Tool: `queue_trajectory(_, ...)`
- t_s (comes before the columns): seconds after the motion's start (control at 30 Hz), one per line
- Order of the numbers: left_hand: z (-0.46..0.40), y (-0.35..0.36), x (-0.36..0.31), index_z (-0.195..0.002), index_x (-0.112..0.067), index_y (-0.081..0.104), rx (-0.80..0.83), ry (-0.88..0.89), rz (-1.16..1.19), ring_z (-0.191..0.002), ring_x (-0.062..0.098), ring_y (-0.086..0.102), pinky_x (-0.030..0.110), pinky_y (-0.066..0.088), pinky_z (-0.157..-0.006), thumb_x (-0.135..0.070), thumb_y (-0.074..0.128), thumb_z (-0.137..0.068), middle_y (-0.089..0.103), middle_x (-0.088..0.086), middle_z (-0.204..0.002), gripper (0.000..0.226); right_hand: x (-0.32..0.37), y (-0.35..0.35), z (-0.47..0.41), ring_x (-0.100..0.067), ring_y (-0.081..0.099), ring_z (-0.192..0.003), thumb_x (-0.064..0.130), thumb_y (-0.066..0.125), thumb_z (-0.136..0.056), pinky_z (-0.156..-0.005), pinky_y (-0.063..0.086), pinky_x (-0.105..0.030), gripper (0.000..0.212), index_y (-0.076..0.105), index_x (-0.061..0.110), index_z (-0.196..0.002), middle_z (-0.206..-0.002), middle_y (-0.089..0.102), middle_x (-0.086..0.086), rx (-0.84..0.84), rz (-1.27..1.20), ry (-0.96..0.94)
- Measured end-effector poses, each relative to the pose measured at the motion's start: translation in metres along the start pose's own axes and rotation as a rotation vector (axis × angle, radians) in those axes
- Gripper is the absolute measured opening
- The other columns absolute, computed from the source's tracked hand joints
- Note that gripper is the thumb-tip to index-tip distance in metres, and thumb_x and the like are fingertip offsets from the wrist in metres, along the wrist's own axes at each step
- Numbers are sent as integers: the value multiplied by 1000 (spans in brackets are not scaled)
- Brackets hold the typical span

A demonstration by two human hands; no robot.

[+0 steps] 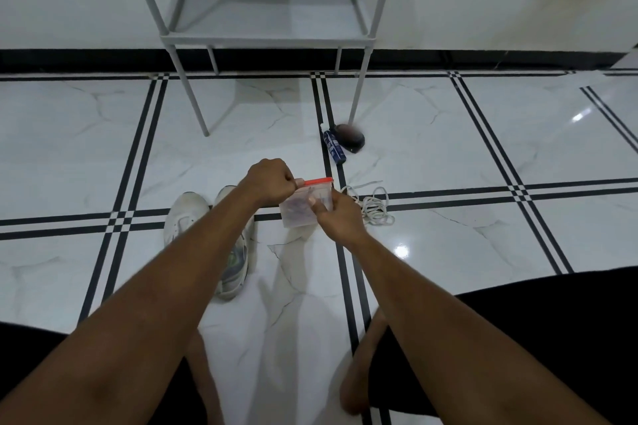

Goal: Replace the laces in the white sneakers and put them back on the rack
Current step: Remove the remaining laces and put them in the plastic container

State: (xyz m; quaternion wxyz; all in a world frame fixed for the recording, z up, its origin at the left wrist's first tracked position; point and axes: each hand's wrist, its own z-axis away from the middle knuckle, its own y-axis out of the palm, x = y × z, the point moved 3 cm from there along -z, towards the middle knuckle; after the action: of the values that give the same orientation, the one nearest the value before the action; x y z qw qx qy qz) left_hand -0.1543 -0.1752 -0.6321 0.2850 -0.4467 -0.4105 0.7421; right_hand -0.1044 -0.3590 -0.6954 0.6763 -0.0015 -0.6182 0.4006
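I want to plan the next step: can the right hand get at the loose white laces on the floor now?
Probably not yet: the right hand holds the clear red-topped plastic bag; the laces lie unobstructed beside it.

Both forearms bare, no sleeves, watch or rings visible. Left hand [272,183] and right hand [336,217] ungloved. Black garment [552,328] covers the legs; lower legs bare.

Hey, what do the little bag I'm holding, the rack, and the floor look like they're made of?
The bag looks like thin clear plastic film: its contents show through, with a red zip strip on top. The rack appears to be grey painted metal tubing, judging by its slim legs and matte finish. The floor seems to be glossy marble-look tile, veined, reflecting lights.
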Motion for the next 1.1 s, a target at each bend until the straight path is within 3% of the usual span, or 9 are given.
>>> queue_trajectory(0.13,-2,-1,0,-48,-14,42,-12,11,-15,-51,22,39,30,28,-53,-40,64,-100,42,2,-46,62,0,1,-5,-14,69,-96,49,66,-100,-72,47,-21,33,74,27,-122,-104,77,7,3,41,-23)
queue_trajectory(0.3,-3,-3,6,-49,-12,49,-36,4,-3,-55,24,41,30,31,-55,-37,64,-100,47,3,-49,59,3,5,-9,-18,71,-101,54,63,-95,-88,56,-34,41,73,25,-122,-107,78,5,28,47,-20)
queue_trajectory(0.53,-3,2,0,-51,-13,52,-48,6,-43,-64,29,56,31,41,-61,-31,63,-100,62,8,-59,53,5,1,-3,-20,70,-98,50,65,-98,-84,54,-32,35,73,23,-120,-105,78,3,13,91,-17)
queue_trajectory(0.67,-4,-1,-11,-54,-16,54,88,-15,-148,-58,19,51,28,37,-57,-50,62,-97,56,1,-56,55,1,-4,0,-23,69,-108,55,64,-95,-91,54,-35,47,71,21,-126,-116,76,-1,39,135,10)
queue_trajectory(0.8,-7,1,-32,-62,-18,61,115,-6,-83,-65,16,54,31,38,-61,-77,45,-95,61,0,-66,70,4,-11,0,-23,70,-104,45,67,-98,-84,50,-32,33,73,21,-120,-108,77,-1,47,100,14)
queue_trajectory(0.93,-6,16,-36,-61,-17,60,68,56,-90,-66,19,57,33,38,-61,-78,38,-97,63,3,-65,74,11,-13,6,-23,69,-104,46,69,-97,-80,46,-31,33,69,19,-116,-105,75,-1,87,134,-17)
queue_trajectory(1.03,-8,17,-38,-62,-12,59,32,82,-122,-65,22,56,34,37,-61,-71,36,-102,62,5,-63,75,16,-18,10,-27,66,-116,42,70,-99,-89,48,-32,43,67,12,-129,-119,74,-6,92,130,-2)
queue_trajectory(1.1,-7,16,-42,-65,-12,58,-2,100,-123,-70,26,59,35,39,-67,-61,31,-107,63,7,-68,70,16,-20,11,-25,69,-109,40,70,-97,-86,51,-32,33,70,18,-121,-109,76,-1,94,137,3)
